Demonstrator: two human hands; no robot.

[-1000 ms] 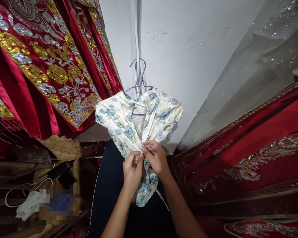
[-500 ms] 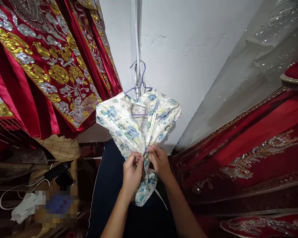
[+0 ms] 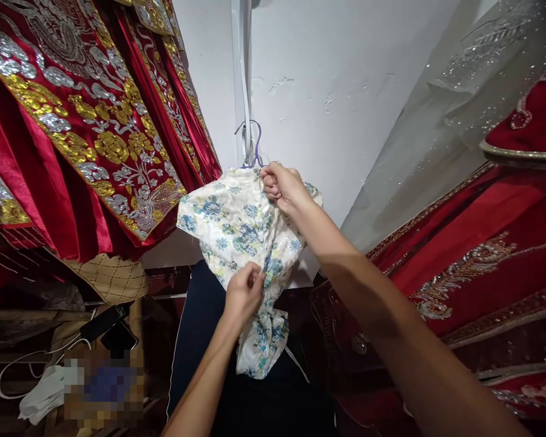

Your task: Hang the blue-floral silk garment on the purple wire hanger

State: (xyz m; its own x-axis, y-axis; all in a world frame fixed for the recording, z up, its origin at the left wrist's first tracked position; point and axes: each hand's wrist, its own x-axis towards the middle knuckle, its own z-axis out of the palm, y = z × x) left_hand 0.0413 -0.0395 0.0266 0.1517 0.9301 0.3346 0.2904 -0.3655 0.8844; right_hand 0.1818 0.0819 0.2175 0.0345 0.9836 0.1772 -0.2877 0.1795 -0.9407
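Pinching a floral blouse (image 3: 236,224), right fingers (image 3: 272,184) clenched near its top, left fingers (image 3: 255,282) lower down

Dk navy trousers (image 3: 200,321) w/ thin wht side piping (image 3: 176,351); forearms (image 3: 207,373) bare.

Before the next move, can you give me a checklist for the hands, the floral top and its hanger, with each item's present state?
1. Left hand pinching the lower front of the floral top: ok.
2. Right hand closed at the collar, beside the hanger's neck: ok.
3. Front opening drawn together between the two hands: ok.
4. Fastener or pull held in the right fingers: cannot tell, the hand hides it.
5. Purple hanger upright, hook above the collar: ok.
6. Lower end of the top clear of the dark trousers: cannot tell, it overlaps them in this view.
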